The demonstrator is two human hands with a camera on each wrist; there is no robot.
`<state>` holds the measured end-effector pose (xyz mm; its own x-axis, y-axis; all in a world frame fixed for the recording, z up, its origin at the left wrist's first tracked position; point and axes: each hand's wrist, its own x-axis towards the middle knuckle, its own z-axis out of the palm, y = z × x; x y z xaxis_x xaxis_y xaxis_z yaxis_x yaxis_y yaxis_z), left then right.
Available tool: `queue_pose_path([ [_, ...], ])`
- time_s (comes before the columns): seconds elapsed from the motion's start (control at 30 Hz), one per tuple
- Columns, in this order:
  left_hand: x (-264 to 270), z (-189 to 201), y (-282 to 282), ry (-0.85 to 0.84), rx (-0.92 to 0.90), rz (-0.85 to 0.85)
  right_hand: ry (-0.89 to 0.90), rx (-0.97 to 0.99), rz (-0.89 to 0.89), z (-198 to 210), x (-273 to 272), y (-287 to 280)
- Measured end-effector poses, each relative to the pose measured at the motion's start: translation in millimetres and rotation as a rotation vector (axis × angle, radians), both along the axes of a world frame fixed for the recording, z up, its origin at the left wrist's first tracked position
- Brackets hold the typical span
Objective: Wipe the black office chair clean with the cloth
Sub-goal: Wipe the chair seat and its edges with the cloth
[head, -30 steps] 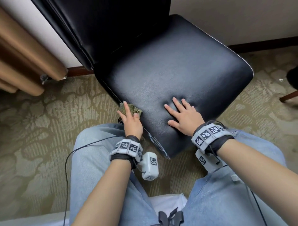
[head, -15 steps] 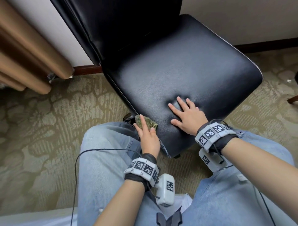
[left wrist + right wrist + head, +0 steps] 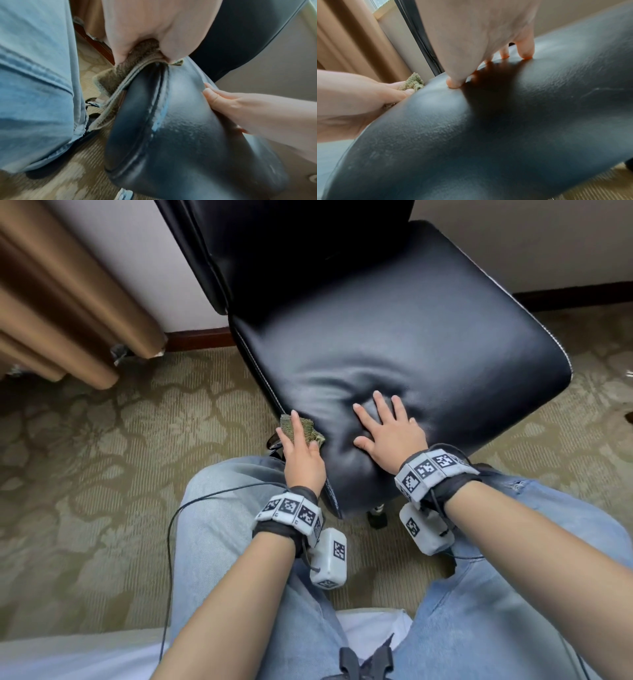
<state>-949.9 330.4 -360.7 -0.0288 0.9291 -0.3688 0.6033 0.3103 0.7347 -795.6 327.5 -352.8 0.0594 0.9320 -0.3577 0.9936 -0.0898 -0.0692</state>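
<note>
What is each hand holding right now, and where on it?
The left hand holds the cloth by its upper part, pressed against the chair seat side edge. The right hand holds nothing; it presses flat on the seat.

Right hand [image 3: 479,40] at upper centre, thumb and fingertips [image 3: 526,54] pressed into black chair seat [image 3: 513,128], denting the leather. Left hand [image 3: 356,100] at left edge, holding olive cloth [image 3: 412,81] against seat rim. Tan curtain [image 3: 351,40] at upper left.
</note>
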Motion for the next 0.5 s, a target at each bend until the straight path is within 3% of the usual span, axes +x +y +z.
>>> queue_pose_path([
  [0.27,-10,3,43,-0.023,-0.009,-0.051,0.105,-0.092,-0.085,5,-3,45],
  [0.5,-22,5,56,-0.015,-0.012,-0.063,0.060,-0.066,-0.085,4,-17,52],
])
